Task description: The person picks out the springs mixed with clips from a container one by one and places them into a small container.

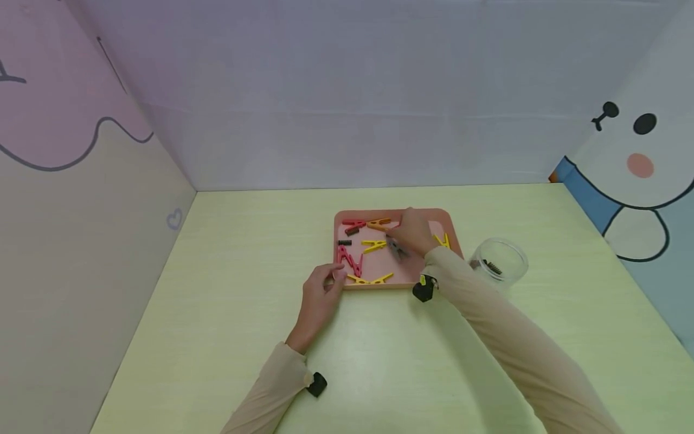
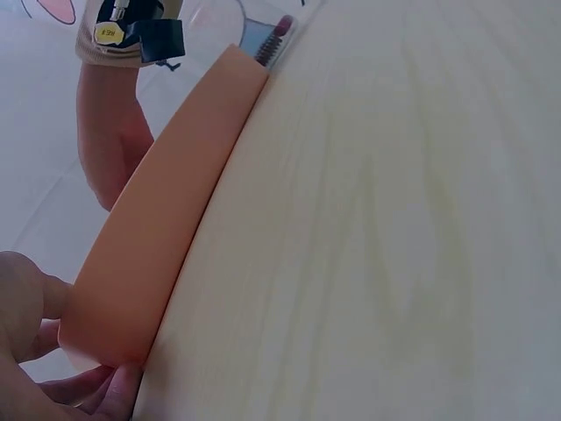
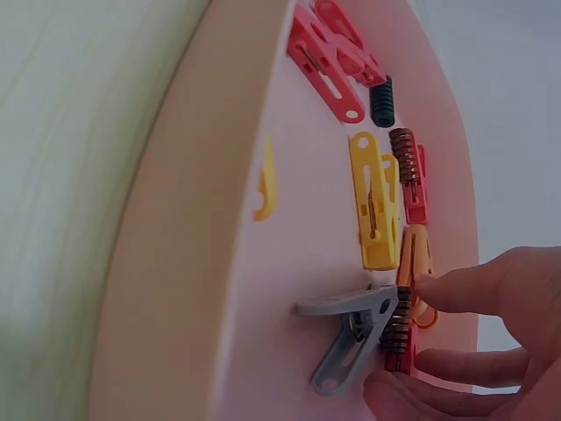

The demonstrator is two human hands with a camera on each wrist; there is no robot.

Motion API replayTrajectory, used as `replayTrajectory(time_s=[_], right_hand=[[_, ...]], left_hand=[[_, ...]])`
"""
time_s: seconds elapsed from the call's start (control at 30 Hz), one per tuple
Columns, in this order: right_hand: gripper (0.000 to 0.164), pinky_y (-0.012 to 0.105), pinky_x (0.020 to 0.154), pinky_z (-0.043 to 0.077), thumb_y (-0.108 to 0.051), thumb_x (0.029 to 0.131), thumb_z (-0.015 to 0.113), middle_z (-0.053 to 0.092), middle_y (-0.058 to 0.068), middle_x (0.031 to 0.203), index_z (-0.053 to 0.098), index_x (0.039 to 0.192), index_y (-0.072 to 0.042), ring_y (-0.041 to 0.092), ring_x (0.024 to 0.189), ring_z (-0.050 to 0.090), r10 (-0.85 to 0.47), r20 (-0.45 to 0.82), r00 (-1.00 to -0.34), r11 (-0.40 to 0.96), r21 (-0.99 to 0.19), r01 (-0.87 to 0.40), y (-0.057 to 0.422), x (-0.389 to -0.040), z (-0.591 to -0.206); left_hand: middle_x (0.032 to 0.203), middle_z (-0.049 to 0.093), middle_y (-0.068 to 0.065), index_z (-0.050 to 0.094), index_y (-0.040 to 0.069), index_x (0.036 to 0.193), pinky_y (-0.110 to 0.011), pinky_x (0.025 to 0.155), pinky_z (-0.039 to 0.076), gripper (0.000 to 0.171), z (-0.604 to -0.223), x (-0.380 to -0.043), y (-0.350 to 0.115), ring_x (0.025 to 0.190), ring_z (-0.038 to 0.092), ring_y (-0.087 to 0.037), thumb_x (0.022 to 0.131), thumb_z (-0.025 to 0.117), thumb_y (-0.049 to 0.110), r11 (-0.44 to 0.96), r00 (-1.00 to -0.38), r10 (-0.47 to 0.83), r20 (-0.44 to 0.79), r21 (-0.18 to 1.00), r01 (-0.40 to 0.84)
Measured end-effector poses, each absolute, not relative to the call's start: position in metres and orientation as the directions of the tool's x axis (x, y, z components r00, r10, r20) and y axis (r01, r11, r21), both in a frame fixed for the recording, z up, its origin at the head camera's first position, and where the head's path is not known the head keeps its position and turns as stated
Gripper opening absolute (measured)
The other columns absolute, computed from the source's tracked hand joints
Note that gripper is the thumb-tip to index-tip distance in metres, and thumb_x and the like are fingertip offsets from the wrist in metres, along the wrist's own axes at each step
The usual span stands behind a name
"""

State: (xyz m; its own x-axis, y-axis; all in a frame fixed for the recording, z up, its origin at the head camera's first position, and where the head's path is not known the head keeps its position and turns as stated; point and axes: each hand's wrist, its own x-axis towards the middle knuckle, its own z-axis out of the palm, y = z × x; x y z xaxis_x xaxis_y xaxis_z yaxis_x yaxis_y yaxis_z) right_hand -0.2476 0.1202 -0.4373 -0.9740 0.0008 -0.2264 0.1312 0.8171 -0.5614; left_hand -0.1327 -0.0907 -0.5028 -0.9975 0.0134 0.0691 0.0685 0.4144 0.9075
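1. Pink tray [image 1: 391, 270] lies on the worktop [image 1: 368, 367], its near left corner pinched by the left grip [image 1: 320, 294], whose digits bend around it.
2. The right grip [image 1: 414, 234] reaches into the tray, fingers bent and slightly parted; whether it has hold of anything, I cannot tell.
3. Orange clip [image 3: 415, 254], dark spring [image 3: 399, 320] and red piece [image 3: 401, 361] lie right at that grip's fingertips.
4. Grey clip [image 3: 364, 307]: just nearside of the right grip, inside the tray.
5. Yellow clip [image 3: 377, 206]: left of the right grip.
6. Red clips [image 1: 343, 253]: just beyond the left grip.
7. Jar [image 1: 509, 277], a spring inside: right of the right grip, outside the tray.
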Motion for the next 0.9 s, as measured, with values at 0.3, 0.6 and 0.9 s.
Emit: replayTrajectory(time_s=[0.3, 0.6, 0.9], right_hand=[[0.035, 0.026, 0.04, 0.026, -0.019, 0.085, 0.067, 0.031, -0.001, 0.048, 0.047, 0.058, -0.008, 0.012, 0.041, 0.03, 0.005, -0.186, -0.983, 0.836, -0.538, 0.106, 0.117, -0.254, -0.445], [0.03, 0.027, 0.04, 0.031, -0.011, 0.083, 0.062, 0.031, 0.0, 0.051, 0.043, 0.059, -0.009, 0.014, 0.042, 0.034, 0.017, -0.198, -0.98, 0.86, -0.497, 0.116, 0.115, -0.259, -0.449], [0.035, 0.027, 0.041, 0.026, -0.004, 0.083, 0.055, 0.025, -0.001, 0.051, 0.036, 0.055, -0.011, 0.013, 0.042, 0.028, -0.021, -0.213, -0.977, 0.845, -0.527, 0.097, 0.117, -0.253, -0.442]], left_hand=[[0.117, 0.058, -0.003, 0.063, 0.007, 0.117, -0.036, 0.087, 0.05, 0.029, -0.502, -0.131, -0.093, 0.11, 0.053, -0.017, 0.095, 0.058, 0.025, 0.397, -0.992, 0.039, 0.119, 0.909, 0.125], [0.118, 0.058, -0.003, 0.063, 0.006, 0.118, -0.035, 0.087, 0.05, 0.029, -0.501, -0.131, -0.093, 0.111, 0.053, -0.017, 0.095, 0.058, 0.024, 0.385, -0.992, 0.05, 0.114, 0.915, 0.124], [0.117, 0.058, -0.003, 0.063, 0.006, 0.117, -0.034, 0.085, 0.051, 0.029, -0.502, -0.131, -0.094, 0.107, 0.054, -0.017, 0.095, 0.058, 0.024, 0.389, -0.992, 0.047, 0.115, 0.913, 0.124]])
